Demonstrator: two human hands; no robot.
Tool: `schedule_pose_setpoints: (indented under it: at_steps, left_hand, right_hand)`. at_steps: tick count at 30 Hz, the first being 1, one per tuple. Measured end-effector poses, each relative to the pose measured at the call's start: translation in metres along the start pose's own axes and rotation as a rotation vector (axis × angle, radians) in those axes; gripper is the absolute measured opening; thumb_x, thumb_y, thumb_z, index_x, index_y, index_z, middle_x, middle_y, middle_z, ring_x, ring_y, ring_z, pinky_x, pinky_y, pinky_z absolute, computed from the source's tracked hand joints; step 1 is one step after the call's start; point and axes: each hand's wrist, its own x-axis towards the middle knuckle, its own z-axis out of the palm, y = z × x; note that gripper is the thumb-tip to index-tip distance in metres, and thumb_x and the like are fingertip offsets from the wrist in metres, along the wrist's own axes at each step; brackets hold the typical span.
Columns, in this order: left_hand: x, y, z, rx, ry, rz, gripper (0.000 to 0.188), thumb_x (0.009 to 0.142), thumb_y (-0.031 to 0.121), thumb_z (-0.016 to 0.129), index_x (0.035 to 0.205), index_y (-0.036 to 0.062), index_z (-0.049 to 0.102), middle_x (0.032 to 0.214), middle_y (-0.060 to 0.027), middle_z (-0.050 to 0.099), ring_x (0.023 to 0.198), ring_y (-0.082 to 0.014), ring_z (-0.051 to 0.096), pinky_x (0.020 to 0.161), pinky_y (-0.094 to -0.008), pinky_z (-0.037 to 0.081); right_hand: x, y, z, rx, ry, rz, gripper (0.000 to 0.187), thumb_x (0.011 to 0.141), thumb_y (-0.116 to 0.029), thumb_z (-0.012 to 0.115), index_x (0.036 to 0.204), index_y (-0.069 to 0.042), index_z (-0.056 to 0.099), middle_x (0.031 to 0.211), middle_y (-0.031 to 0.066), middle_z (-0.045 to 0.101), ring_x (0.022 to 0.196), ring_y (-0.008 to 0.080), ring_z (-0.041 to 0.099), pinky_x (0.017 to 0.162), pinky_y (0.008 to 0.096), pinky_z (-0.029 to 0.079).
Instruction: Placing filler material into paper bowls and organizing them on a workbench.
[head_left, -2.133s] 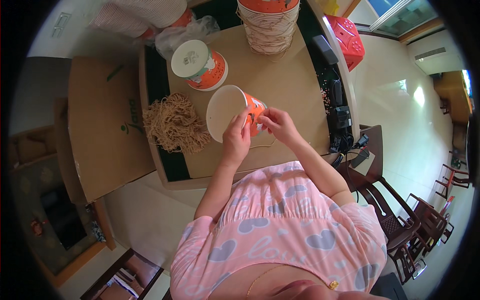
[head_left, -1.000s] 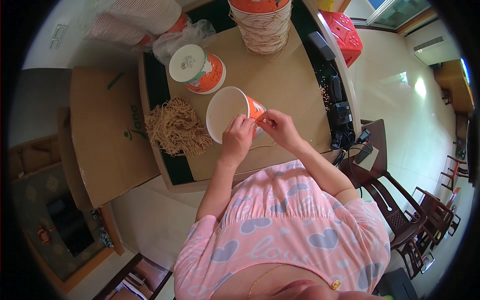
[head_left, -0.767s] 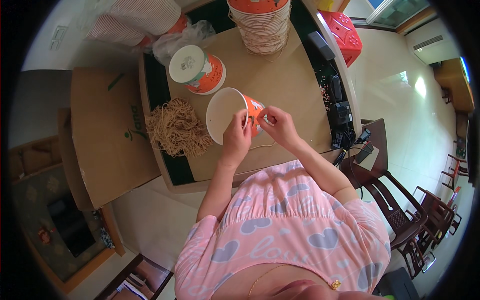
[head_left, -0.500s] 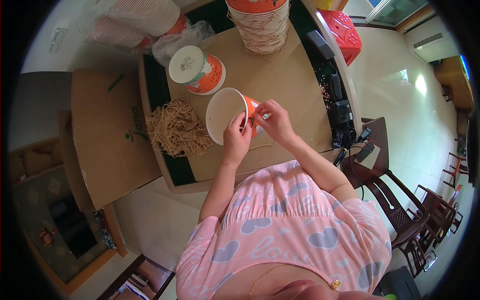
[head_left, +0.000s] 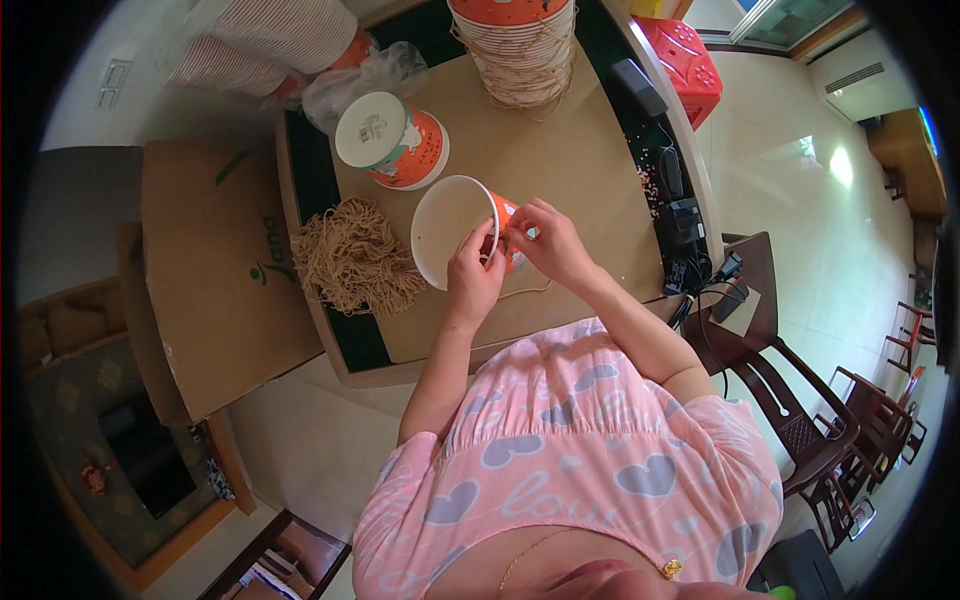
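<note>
A white-lined orange paper bucket [head_left: 440, 235] lies tipped on its side on the table, its mouth toward the left. My left hand [head_left: 474, 275] grips its rim, fingertips reaching inside the mouth. Close against the bucket's outer wall, my right hand [head_left: 548, 243] is closed in a pinch; what sits between its fingertips is too small to make out. A thin strand of beige cord [head_left: 527, 291] trails on the table below my hands. Left of the bucket rests a loose heap of beige cords [head_left: 355, 255].
Behind stands an upside-down orange bucket [head_left: 425, 150]. A tall bucket stack hung with cords [head_left: 515, 60] is at the far edge. Bagged buckets [head_left: 270, 40] are at far left, beside a cardboard box [head_left: 220, 270]. Black power adapters [head_left: 684, 220] and cables line the table's right edge.
Hardly anything differs. My hands keep the same hold at the bucket's rim and wall, with only a tiny shift of the right fingers; the view has drifted slightly.
</note>
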Motion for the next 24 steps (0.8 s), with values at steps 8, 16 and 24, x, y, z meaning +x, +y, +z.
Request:
schedule_pose_setpoints:
  at_steps: [8, 16, 24]
  left_hand:
    - [0.000, -0.002, 0.000, 0.023, 0.005, 0.003, 0.035, 0.082, 0.001, 0.059, 0.116, -0.0025, 0.055, 0.097, -0.0176, 0.064, 0.083, -0.0272, 0.065, 0.074, -0.0365, 0.051]
    - [-0.001, -0.002, 0.002, 0.064, 0.011, 0.079, 0.033, 0.087, 0.000, 0.056, 0.120, -0.0018, 0.054, 0.091, -0.0115, 0.066, 0.078, -0.0170, 0.064, 0.068, -0.0296, 0.052]
    - [0.008, 0.003, 0.011, 0.095, -0.014, 0.054, 0.020, 0.088, 0.006, 0.054, 0.105, 0.0005, 0.063, 0.089, -0.0167, 0.065, 0.077, -0.0289, 0.065, 0.067, -0.0359, 0.050]
  right_hand:
    - [0.001, -0.002, -0.001, 0.008, 0.003, -0.012, 0.008, 0.080, -0.005, 0.064, 0.084, 0.000, 0.059, 0.083, 0.0097, 0.058, 0.074, 0.0206, 0.060, 0.061, 0.0300, 0.049]
    - [0.001, 0.000, -0.001, -0.019, -0.001, -0.003, 0.010, 0.080, -0.006, 0.065, 0.084, 0.000, 0.058, 0.083, 0.0103, 0.058, 0.074, 0.0219, 0.060, 0.063, 0.0308, 0.049]
    - [-0.003, 0.012, -0.006, -0.057, -0.021, 0.018, 0.009, 0.081, -0.005, 0.064, 0.086, 0.000, 0.059, 0.085, 0.0116, 0.058, 0.075, 0.0242, 0.062, 0.064, 0.0326, 0.051]
